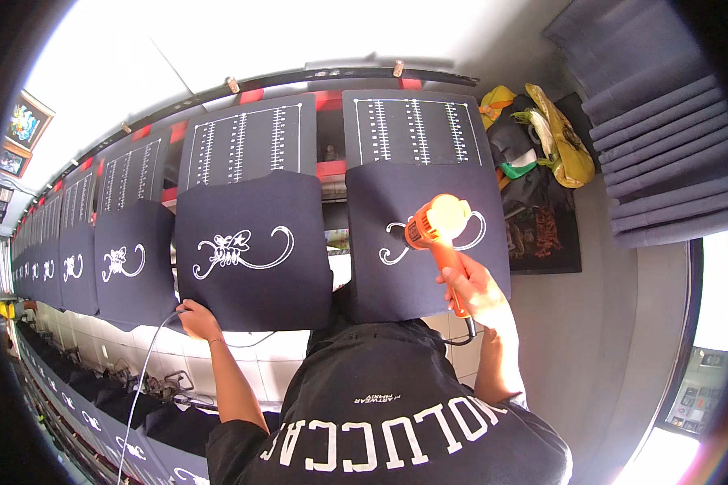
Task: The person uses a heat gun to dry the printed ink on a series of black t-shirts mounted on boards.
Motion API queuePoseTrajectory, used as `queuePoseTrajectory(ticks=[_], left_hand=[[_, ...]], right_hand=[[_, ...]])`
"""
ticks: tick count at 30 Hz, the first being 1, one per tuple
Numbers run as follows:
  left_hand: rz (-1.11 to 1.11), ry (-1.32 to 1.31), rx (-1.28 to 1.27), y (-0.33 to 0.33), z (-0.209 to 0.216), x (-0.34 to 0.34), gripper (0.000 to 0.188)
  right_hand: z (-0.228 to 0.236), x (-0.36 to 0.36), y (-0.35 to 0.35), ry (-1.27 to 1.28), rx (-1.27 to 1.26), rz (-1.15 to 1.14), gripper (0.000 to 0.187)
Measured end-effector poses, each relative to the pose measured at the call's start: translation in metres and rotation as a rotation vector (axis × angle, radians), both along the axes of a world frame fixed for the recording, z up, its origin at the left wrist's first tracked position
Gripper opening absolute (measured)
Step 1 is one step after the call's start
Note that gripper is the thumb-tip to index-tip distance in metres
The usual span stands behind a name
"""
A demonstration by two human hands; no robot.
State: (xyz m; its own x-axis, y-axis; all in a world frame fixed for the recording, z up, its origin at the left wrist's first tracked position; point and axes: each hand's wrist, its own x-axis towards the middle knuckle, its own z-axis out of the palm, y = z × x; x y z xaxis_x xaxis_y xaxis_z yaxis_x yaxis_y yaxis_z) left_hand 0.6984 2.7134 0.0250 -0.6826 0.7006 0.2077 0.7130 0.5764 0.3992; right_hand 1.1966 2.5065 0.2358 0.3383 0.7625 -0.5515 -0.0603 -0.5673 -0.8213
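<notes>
My right hand (473, 287) grips the handle of an orange heat gun (437, 225), its barrel pointed at the white swirl print on a dark navy fabric panel (396, 267) laid over a printing board. My left hand (196, 318) rests on the lower left corner of the neighbouring navy panel (255, 279), which carries the same white swirl design (239, 249). A white cable (141, 380) runs down from near my left hand. The gun's black cord (463, 335) hangs below my right hand.
A long row of boards with navy printed panels (121, 263) runs off to the left along a rail. White ruled boards (416, 129) lie behind. A stack of folded navy cloth (663, 162) sits at the right, with a pile of bags and clothes (542, 145) beside it.
</notes>
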Motion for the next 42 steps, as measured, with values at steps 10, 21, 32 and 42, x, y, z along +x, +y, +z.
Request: queuePoseTrajectory(ticks=[10, 21, 32, 42], left_hand=[[-0.006, -0.023, 0.036, 0.000, 0.002, 0.002, 0.038], [0.007, -0.016, 0.030, 0.000, 0.001, 0.001, 0.038], [-0.007, -0.002, 0.046, 0.000, 0.000, 0.001, 0.037], [-0.018, 0.005, -0.007, 0.000, -0.003, -0.002, 0.039]], right_hand=[[-0.002, 0.003, 0.020, -0.043, 0.022, -0.005, 0.033], [-0.009, -0.002, 0.046, 0.025, -0.005, 0.123, 0.038], [-0.003, -0.003, 0.042, -0.035, -0.034, 0.065, 0.033], [-0.002, 0.002, 0.010, 0.043, 0.018, -0.010, 0.034]])
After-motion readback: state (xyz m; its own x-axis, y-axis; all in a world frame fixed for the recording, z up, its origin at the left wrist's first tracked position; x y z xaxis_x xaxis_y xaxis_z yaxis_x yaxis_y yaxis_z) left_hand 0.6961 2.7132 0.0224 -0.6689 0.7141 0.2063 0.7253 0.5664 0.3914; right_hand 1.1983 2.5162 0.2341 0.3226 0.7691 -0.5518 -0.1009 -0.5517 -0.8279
